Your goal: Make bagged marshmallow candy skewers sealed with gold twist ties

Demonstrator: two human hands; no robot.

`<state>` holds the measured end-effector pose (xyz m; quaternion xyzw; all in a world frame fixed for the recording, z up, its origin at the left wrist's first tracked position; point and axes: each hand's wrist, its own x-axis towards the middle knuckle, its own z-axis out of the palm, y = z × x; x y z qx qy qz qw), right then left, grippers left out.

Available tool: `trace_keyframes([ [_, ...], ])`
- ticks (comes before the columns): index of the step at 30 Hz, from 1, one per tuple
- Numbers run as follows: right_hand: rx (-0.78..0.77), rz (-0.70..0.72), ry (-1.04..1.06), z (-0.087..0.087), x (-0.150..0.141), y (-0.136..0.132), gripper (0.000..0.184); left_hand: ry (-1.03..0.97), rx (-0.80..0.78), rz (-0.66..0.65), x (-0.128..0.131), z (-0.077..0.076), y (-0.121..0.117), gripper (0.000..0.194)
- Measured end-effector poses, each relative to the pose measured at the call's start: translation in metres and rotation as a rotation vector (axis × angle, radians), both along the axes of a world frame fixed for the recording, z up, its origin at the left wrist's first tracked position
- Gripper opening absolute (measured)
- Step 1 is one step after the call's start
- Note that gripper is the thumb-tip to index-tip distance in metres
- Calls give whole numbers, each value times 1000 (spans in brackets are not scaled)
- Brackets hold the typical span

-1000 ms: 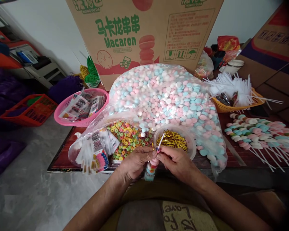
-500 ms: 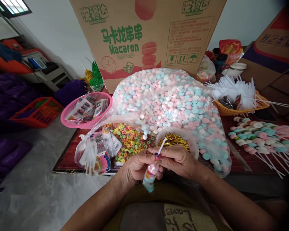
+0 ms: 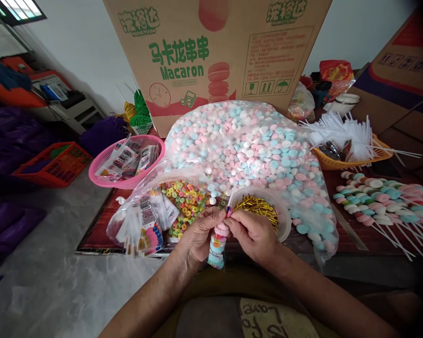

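Note:
My left hand (image 3: 206, 232) is closed around the upper part of a marshmallow skewer (image 3: 216, 251) in a clear printed wrapper. Pink and light blue pieces show through the film, and the skewer hangs tilted with its wrapped end down. At the gathered neck of the wrapper, my right hand (image 3: 255, 234) is closed with thumb and finger pinched together. Whether a small tie sits between those fingertips is hidden. Just behind my right hand stands a white tub (image 3: 284, 220) of gold twist ties (image 3: 257, 206).
A big clear bag of marshmallows (image 3: 246, 141) fills the middle, before a cardboard box (image 3: 225, 56). Left are ring candies (image 3: 186, 202), printed wrappers (image 3: 150, 223) and a pink basket (image 3: 127, 183). Right are finished skewers (image 3: 380, 197) and an orange basket (image 3: 338, 163) of white sticks (image 3: 345, 134).
My right hand has turned and closed its fingers at the wrapper's neck. The white stick that stuck up between the hands is now mostly hidden. The skewer has shifted slightly up and left.

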<state>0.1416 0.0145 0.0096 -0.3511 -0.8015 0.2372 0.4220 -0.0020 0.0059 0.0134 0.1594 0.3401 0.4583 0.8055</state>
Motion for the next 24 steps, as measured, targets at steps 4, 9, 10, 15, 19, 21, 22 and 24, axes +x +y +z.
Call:
trace_keyframes([
  [4,378,24,-371,1,5,7,28,81,49,102,-3,6,0,33],
  [9,582,-14,-535,12,9,12,28,351,314,12,-8,9,-2,29],
  [10,610,-29,-526,12,8,12,28,374,324,23,-7,8,-2,30],
  [15,618,-77,-394,9,6,16,28,461,293,153,3,4,-6,31],
  [19,550,-195,-275,23,0,21,28,822,464,356,-10,17,-17,37],
  [21,534,-158,-190,30,-15,16,24,778,374,252,-29,31,-22,47],
  [22,524,-78,-155,32,-25,12,22,688,307,147,-41,38,-25,54],
  [24,416,162,-114,30,-46,3,18,486,229,72,-68,50,-32,67],
])
